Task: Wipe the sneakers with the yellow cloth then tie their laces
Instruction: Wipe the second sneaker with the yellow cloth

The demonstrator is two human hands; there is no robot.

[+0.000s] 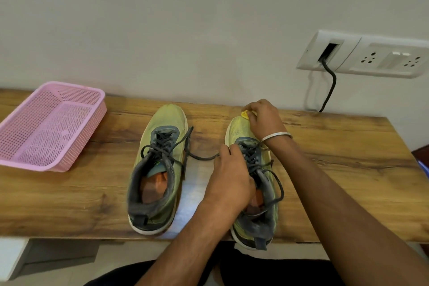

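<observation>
Against a plain pale wall stands a wooden table (336, 169), and 2 yellow-green sneakers sit on it side by side, toes pointing at the wall. On the left sneaker (157, 169) the dark laces (185, 146) are untied, with one end trailing across the wood toward the other shoe. The right sneaker (257, 183) has its heel hanging slightly over the near table edge, and its laces are loose too. The left hand (232, 176) grips the right sneaker at its inner side, fingers curled over the collar and tongue area. The right hand (262, 118), with a silver bangle (276, 136) on its wrist, is closed around a bunched yellow cloth (245, 114) and holds it against the toe of the right sneaker; only a small bit of the cloth shows past the fingers. A pink perforated basket (27, 146) rests at the left end of the table, well apart from the shoes. On the wall to the right is a white socket panel (380, 58) with a black cable (330, 86) running down from it.
</observation>
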